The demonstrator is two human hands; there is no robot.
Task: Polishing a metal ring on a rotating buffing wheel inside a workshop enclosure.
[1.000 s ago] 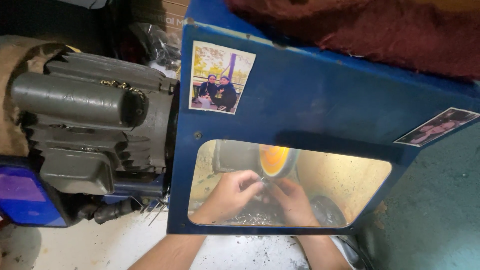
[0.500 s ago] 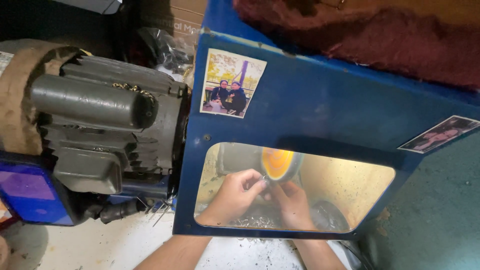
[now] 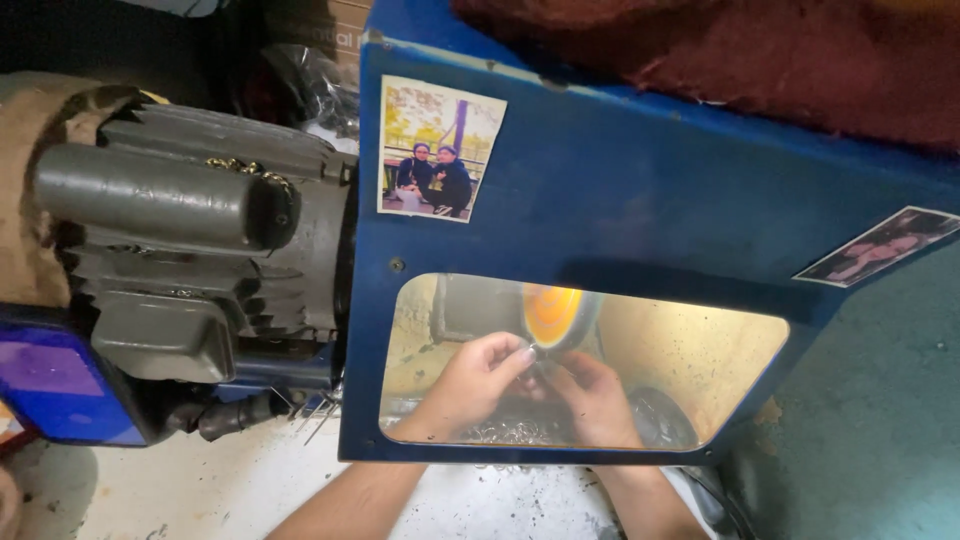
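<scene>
Here, both hands reach through the window (image 3: 700,350) of a blue guard (image 3: 620,200). The left hand (image 3: 470,385) and right hand (image 3: 590,400) meet fingertip to fingertip, pinching a small piece (image 3: 536,352) — too small to make out — held right against the lower edge of the orange wheel (image 3: 553,315). A grey motor (image 3: 180,240) sits to the left — two photos (image 3: 438,148) are stuck on the guard.

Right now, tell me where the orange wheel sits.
Head view, centre: the orange wheel sits inside the blue housing window, just above both hands' fingertips.
</scene>
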